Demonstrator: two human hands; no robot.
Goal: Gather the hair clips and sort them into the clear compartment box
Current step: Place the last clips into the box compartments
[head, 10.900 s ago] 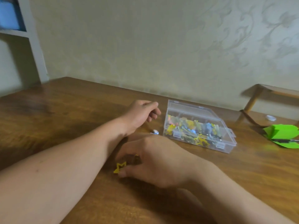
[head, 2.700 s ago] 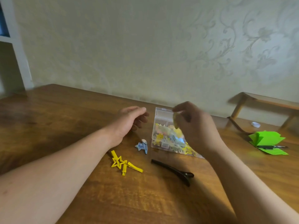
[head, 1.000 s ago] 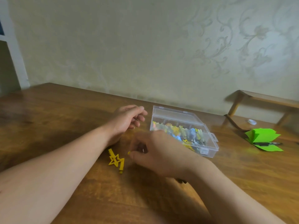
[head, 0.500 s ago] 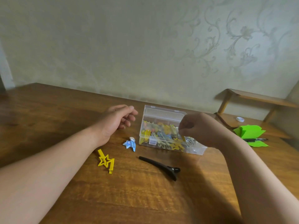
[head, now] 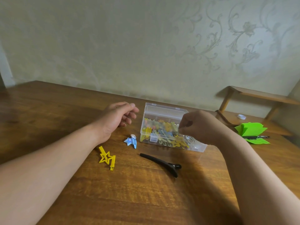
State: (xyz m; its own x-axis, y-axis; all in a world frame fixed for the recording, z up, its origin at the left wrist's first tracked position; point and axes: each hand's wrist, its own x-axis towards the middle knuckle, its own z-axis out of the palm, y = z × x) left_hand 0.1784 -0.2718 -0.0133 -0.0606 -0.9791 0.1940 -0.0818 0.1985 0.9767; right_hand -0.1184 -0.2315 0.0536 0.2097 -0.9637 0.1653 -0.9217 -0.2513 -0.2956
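- Three hair clips loose on the table [head: 146, 200], nearest first: black clip [head: 162, 164], flat on the wood and apart from the box; yellow star clip [head: 107, 157] off to its left; blue star clip [head: 130, 141] just beside the box's left end. Probably left within easy reach for later turns.
- Left hand [head: 116, 118]: rests on the table left of the box, fingers loosely curled, nothing in them; likely parked there to steady the box.
- Right hand [head: 201, 125]: hovers over the open top of the clear compartment box [head: 162, 111], fingertips bunched downward as for a drop; cannot tell if anything is pinched, hidden behind the knuckles.
- Box: lid up, compartments already crowded with coloured clips.
- Beyond, to the right: green paper [head: 250, 129] with a pen [head: 258, 137] across it, off-task.
- Against a second ago: right hand up from the tabletop to the box.
- Against 2.7 s ago: plain yellow clip beside the star clip gone from the table.
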